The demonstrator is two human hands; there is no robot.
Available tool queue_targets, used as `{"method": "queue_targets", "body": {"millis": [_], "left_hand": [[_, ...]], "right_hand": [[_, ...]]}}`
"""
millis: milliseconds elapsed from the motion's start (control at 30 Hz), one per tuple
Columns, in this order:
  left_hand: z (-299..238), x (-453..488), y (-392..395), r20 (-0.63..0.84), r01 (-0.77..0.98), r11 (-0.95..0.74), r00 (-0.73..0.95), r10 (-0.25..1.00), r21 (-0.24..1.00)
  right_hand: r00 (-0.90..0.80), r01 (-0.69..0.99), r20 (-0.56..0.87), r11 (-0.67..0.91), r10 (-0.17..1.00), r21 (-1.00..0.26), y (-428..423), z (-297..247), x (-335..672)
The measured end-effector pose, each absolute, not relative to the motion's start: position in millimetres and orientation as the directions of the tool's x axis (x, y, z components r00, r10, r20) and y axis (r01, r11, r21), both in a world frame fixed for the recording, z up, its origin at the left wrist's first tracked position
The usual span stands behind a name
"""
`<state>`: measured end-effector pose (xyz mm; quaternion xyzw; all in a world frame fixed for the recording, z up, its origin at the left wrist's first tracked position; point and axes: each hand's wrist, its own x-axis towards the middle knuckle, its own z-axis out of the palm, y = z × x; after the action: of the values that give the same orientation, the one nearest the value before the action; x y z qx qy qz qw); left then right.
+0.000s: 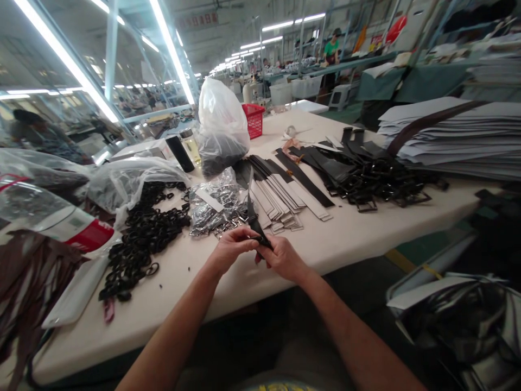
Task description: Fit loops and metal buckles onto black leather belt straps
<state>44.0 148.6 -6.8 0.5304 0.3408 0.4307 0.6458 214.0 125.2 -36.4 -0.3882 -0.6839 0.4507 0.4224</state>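
My left hand (232,250) and my right hand (283,258) meet just above the near edge of the white table (350,233). Both pinch the lower end of a narrow black strap (253,214) that rises upright between them. Right behind the hands lies a fanned stack of black and white straps (280,198). A pile of small clear bags with metal parts (215,206) sits to the left of it. Further left spreads a heap of black loops (142,239).
Straps with buckles (366,174) lie at the right, beside a tall stack of grey sheets (456,136). A white plastic bag (222,125), a red basket (254,119) and clear bags (126,179) stand behind. A white tray (75,293) and brown strips (28,277) lie left. People work far behind.
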Motion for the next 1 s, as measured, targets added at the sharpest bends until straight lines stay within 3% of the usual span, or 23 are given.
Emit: {"method": "queue_targets", "body": {"millis": [100,233,433,667,900,1000], "left_hand": [[-9.0,46.0,149.4,0.020,-0.155,0.042,0.377,0.926,0.987],[-13.2,44.8,151.2,0.140,-0.028,-0.138,0.312,0.940,0.990],[-16.7,37.1,150.6,0.237,-0.094,-0.218,0.460,0.856,0.971],[-15.5,48.1,143.5,0.112,-0.243,-0.018,0.376,0.920,0.970],[-17.8,53.9,141.7,0.070,-0.248,-0.031,0.148,0.986,0.968],[-19.1,51.0,144.9,-0.039,-0.345,0.089,0.147,0.988,0.934]], "right_hand": [[-0.347,0.150,0.215,0.280,0.913,-0.948,125.7,-37.3,214.6],[-0.350,0.164,0.220,0.291,0.911,-0.943,124.7,-35.0,216.1],[-0.300,0.163,0.232,0.290,0.925,-0.943,124.0,-34.0,214.4],[-0.256,0.092,0.238,0.269,0.937,-0.959,121.7,-35.5,212.6],[-0.239,0.054,0.248,0.268,0.939,-0.962,117.6,-34.8,214.3],[-0.265,0.055,0.251,0.274,0.931,-0.960,115.0,-33.6,216.0]]}}
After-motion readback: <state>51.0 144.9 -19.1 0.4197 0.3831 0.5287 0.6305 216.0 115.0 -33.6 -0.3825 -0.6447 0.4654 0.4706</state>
